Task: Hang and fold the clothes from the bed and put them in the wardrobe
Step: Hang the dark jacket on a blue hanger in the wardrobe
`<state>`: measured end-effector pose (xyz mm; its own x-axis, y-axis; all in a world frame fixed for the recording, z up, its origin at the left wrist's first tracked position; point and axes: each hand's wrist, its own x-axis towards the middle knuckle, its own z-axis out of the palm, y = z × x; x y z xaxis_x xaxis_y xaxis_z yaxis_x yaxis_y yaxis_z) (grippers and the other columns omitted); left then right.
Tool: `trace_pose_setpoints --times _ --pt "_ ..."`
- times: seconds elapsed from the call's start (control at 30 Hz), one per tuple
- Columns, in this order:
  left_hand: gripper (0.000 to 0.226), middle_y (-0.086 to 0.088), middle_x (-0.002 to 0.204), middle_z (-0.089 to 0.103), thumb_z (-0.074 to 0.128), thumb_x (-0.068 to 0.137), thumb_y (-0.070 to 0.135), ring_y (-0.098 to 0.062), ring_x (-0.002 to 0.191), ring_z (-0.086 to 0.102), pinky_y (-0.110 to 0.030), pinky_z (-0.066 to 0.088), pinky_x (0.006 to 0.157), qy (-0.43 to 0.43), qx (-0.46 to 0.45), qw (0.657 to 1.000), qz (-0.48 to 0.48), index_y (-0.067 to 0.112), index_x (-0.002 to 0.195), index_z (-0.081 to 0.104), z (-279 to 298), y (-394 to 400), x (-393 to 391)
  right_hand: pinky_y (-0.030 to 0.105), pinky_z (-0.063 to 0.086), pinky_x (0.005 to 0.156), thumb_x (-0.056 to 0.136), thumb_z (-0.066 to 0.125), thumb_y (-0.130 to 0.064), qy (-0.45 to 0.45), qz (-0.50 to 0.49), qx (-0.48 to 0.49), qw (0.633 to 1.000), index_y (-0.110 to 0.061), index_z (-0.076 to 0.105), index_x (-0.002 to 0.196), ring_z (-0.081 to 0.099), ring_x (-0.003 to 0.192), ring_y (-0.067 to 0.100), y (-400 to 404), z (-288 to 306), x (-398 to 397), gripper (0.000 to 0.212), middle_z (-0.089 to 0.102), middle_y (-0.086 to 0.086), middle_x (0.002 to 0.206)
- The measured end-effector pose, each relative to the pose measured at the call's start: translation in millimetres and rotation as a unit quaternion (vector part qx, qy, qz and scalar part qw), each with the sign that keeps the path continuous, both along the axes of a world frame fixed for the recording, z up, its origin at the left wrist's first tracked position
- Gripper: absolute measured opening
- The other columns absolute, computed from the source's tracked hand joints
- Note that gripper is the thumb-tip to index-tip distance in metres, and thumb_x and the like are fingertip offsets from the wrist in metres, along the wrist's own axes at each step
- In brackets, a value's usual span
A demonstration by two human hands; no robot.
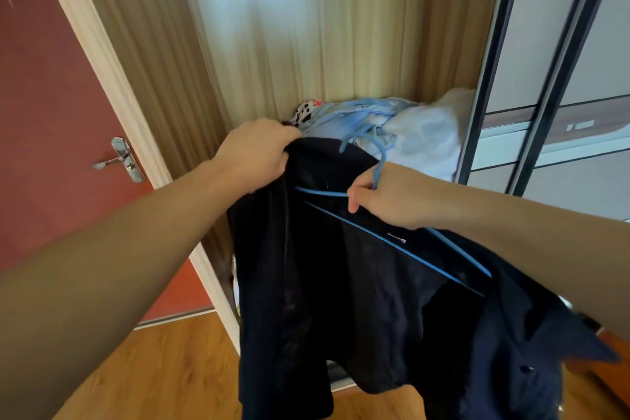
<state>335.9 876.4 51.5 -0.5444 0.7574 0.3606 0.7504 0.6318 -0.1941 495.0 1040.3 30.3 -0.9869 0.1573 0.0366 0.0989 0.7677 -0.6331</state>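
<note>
A dark navy shirt [341, 300] hangs in front of me, draped over a thin blue hanger [392, 245] that sits tilted, its right end lower. My left hand [255, 153] grips the shirt's upper left shoulder. My right hand [392, 194] holds the hanger at the base of its hook, and the hook curls up above my fingers. The shirt's right side with its buttons sags low at the bottom right. Behind the shirt, light blue and white clothes [381, 126] are piled inside the open wardrobe.
The wardrobe's dark-framed sliding door [504, 78] stands at the right. A beige wood-grain wardrobe wall [306, 27] fills the back. At the left is a red room door [44, 112] with a metal handle [119, 160]. Wooden floor [170, 368] lies below.
</note>
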Motion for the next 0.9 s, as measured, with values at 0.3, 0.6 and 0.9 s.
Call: trace_pose_setpoints --times 0.3,0.6,0.9 --pt "0.034 -0.009 0.114 0.055 0.055 0.09 0.012 -0.038 0.101 0.058 -0.042 0.045 0.076 0.005 -0.007 1.0 0.015 0.021 0.122 0.057 -4.1 7.9 -15.5 0.022 0.021 0.036 0.101 0.045 -0.025 -0.031 -0.054 -0.123 0.99 -0.013 0.067 0.091 0.02 0.041 0.014 15.1 25.4 4.0 0.028 0.025 -0.002 0.048" --pt "0.029 0.006 0.098 0.058 0.059 0.078 0.009 -0.02 0.094 0.056 -0.032 0.038 0.068 -0.054 0.167 0.984 -0.026 0.026 0.101 0.065 7.3 47.1 1.6 0.02 0.02 0.035 0.101 0.038 -0.016 -0.022 -0.113 -0.21 0.971 -0.009 0.062 0.099 0.023 0.034 0.011 -5.3 18.1 -3.7 0.026 0.031 0.001 0.052" --pt "0.035 0.001 0.094 0.062 0.056 0.076 0.001 -0.027 0.097 0.061 -0.029 0.038 0.073 -0.125 -0.044 0.991 -0.033 0.026 0.098 0.069 6.6 23.7 -26.6 0.019 0.02 0.037 0.098 0.041 -0.011 -0.061 -0.062 -0.169 0.982 -0.008 0.066 0.101 0.022 0.036 0.012 -12.6 25.6 6.9 0.024 0.03 0.001 0.05"
